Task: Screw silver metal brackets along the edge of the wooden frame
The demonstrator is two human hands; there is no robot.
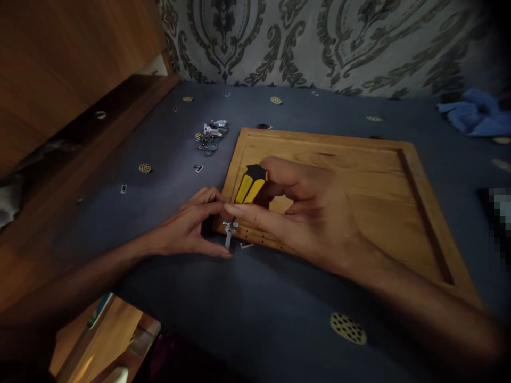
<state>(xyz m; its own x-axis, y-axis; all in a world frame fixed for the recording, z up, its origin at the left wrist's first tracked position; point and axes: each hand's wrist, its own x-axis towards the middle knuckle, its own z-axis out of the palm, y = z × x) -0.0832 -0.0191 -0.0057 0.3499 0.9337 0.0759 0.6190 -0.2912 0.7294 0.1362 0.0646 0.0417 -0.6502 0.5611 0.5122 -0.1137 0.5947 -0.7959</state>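
My right hand point(303, 207) is closed around a screwdriver point(250, 183) with a yellow and black handle, held tilted. Its shaft points down at a silver metal hinge point(229, 234) on the near left corner of a wooden panel point(359, 213). The hinge's arm sticks out past the panel's near edge. On the left of the hinge is my left hand point(195, 221), thumb and fingers apart. Its thumb tip is close to the end of the hinge arm, and its fingertips are by the panel corner. Whether it touches the hinge I cannot tell. The screwdriver's tip is hard to make out.
Several more metal hinges point(211, 135) lie in a heap left of the panel. A blue cloth point(475, 113) sits at the far right, with a pixelated dark object point(497, 218) nearer. Wooden furniture point(80, 58) borders the left side, and a patterned wall point(275, 42) the back.
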